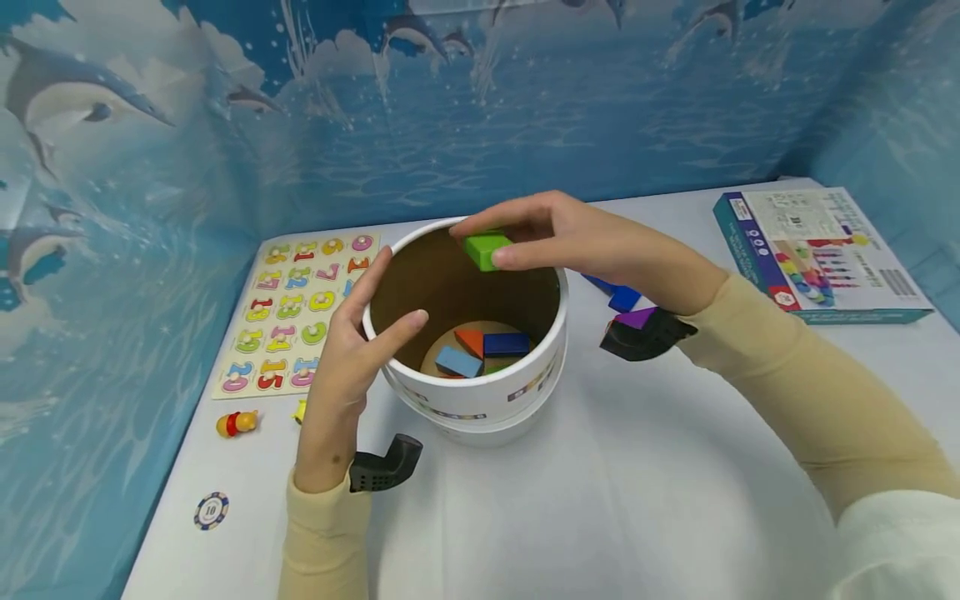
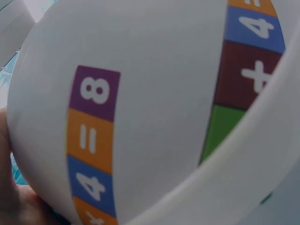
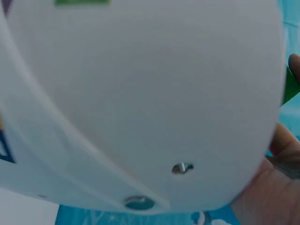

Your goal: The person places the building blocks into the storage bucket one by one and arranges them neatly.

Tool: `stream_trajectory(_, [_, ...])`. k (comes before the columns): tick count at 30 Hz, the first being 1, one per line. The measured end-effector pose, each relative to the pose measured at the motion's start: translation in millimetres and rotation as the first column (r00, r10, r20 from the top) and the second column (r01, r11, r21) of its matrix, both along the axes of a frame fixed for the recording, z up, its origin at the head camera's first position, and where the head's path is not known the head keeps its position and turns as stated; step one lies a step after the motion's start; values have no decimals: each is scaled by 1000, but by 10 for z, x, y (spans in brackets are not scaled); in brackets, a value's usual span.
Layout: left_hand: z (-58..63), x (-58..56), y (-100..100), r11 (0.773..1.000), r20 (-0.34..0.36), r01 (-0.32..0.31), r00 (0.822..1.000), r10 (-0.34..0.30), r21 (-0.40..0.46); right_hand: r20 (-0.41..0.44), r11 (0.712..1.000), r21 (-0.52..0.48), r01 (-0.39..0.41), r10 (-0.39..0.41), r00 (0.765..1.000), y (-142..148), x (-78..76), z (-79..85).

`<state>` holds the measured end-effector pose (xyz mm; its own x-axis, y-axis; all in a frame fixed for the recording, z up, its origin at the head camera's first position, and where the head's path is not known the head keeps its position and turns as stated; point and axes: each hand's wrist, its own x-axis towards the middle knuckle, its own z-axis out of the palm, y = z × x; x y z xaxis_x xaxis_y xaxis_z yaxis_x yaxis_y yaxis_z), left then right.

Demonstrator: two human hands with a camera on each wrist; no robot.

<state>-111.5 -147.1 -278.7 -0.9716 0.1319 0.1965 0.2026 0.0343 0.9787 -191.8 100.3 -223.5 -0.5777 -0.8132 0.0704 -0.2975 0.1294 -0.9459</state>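
Note:
A white bucket (image 1: 551, 354) with a brown inside stands on the table. My left hand (image 1: 352, 333) holds its left rim, the thumb reaching over the opening. Above the right part of the opening, my right hand (image 1: 551, 233) pinches a green block (image 1: 483, 248) between thumb and fingers. On the bucket's floor lie an orange triangular block (image 1: 471, 341), a dark blue block (image 1: 506, 344), a light blue block (image 1: 459, 362) and parts of others. Coloured number strips (image 2: 91, 133) run along the outer wall in the left wrist view. The bucket's wall fills most of the right wrist view.
Left of the bucket lies a number puzzle board (image 1: 258, 337). In front of it are a small red and yellow toy figure (image 1: 237, 423) and a round chip (image 1: 211, 510). Blue blocks (image 1: 624, 298) and a purple piece (image 1: 636, 317) lie right of the bucket. A boxed set (image 1: 825, 250) sits back right.

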Motion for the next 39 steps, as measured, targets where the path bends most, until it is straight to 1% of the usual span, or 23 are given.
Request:
stream_trajectory(3, [-3,-3,-1,1000,-8,12,1000,-12,8,-67,989,131,-64,73,995,-150,-99,-3])
stream_trajectory(5, [-4,-5,-4,1000,-14,18,1000,-18,13,-91,971,212,-115,137,986,-234,-150,-5])
stream_trajectory(7, [-3,-6,-3,1000,-16,19,1000,-18,15,-121,944,290,-155,197,973,-312,-180,-14])
stream_trajectory(10, [-3,-6,3,1000,-11,14,1000,-14,11,-169,903,395,-168,251,953,-411,-192,-43])
stream_trajectory(13, [-6,-4,3,1000,-6,11,1000,-11,13,-218,870,466,-163,291,931,-493,-181,-84])
stream_trajectory(15, [-9,-4,0,1000,-6,11,1000,-10,14,-229,859,485,-163,304,925,-523,-173,-98])
stream_trajectory(16, [-11,-5,-2,1000,-7,10,1000,-10,14,-232,862,480,-163,304,924,-529,-170,-103])
stream_trajectory(17, [-13,-4,-4,1000,-7,10,1000,-10,15,-232,869,467,-164,299,926,-528,-165,-98])
stream_trajectory(18, [-14,-6,-5,1000,-9,9,1000,-8,16,-236,883,439,-163,289,928,-516,-162,-95])
stream_trajectory(20, [-14,-6,-4,1000,-13,10,1000,-10,18,-238,935,320,-154,236,942,-454,-139,-86])
stream_trajectory(22, [-13,-6,-1,1000,-10,9,1000,-9,18,-238,979,165,-120,157,958,-324,-81,-74])
stream_trajectory(24, [-12,-6,4,1000,-9,8,1000,-8,14,-211,999,-4,-43,41,977,-115,18,-72])
stream_trajectory(25, [-15,-6,7,1000,-10,9,1000,-9,11,-172,996,-89,8,-23,985,17,74,-89])
stream_trajectory(26, [-16,-7,8,1000,-10,9,1000,-9,7,-135,985,-153,74,-95,986,160,129,-120])
stream_trajectory(27, [-17,-6,8,1000,-13,7,1000,-7,3,-109,969,-192,153,-176,978,308,177,-173])
stream_trajectory(28, [-18,-7,6,1000,-19,7,1000,-7,-1,-83,949,-202,240,-261,962,460,216,-248])
stream_trajectory(30, [-15,-6,1,1000,-30,7,1000,-7,-6,-43,901,-189,390,-405,913,763,244,-497])
stream_trajectory(31, [-15,-6,0,1000,-31,6,1000,-6,-7,-38,878,-147,456,-466,884,907,245,-654])
stream_trajectory(33, [-13,-6,-1,1000,-30,1,1000,-1,-10,-58,823,-4,568,-568,821,1172,233,-992])
stream_trajectory(34, [-13,-6,-1,1000,-28,0,1000,0,-11,-72,794,72,603,-599,797,1292,224,-1159])
stream_trajectory(36, [-14,-7,3,1000,-25,-4,1000,4,-13,-81,749,180,638,-635,768,1489,210,-1456])
stream_trajectory(37, [-15,-6,5,1000,-25,-7,1000,7,-14,-84,730,227,645,-645,760,1566,204,-1576])
stream_trajectory(39, [-17,-4,5,1000,-26,-10,1000,10,-16,-88,711,285,643,-648,756,1673,187,-1758])
